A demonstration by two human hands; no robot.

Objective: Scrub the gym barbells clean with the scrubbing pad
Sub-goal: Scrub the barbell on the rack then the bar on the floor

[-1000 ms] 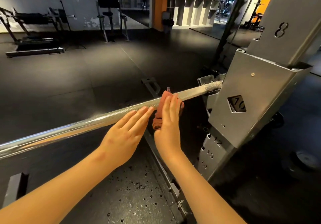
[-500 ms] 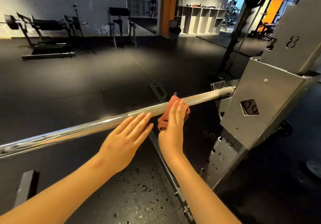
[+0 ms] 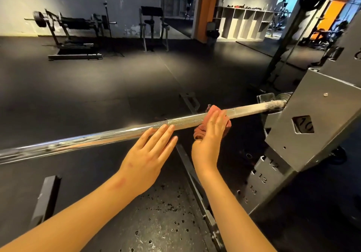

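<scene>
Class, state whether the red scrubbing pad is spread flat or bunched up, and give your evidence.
Bunched: the scrubbing pad is crumpled against the barbell under the right hand, folds showing below.

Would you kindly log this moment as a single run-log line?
step: scrub barbell | right hand: presses scrubbing pad on knurled section | left hand: flat, fingertips at barbell

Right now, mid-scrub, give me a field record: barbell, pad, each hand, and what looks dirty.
barbell: long chrome steel barbell, right end resting in the grey steel numbered rack
pad: reddish-brown scrubbing pad, wrapped over the knurled section
right hand: right hand, straight fingers pressing the pad on the bar
left hand: left hand, flat, fingertips touching the bar left of the pad
dirty: white chalky residue near the rack end, right of the pad
</scene>
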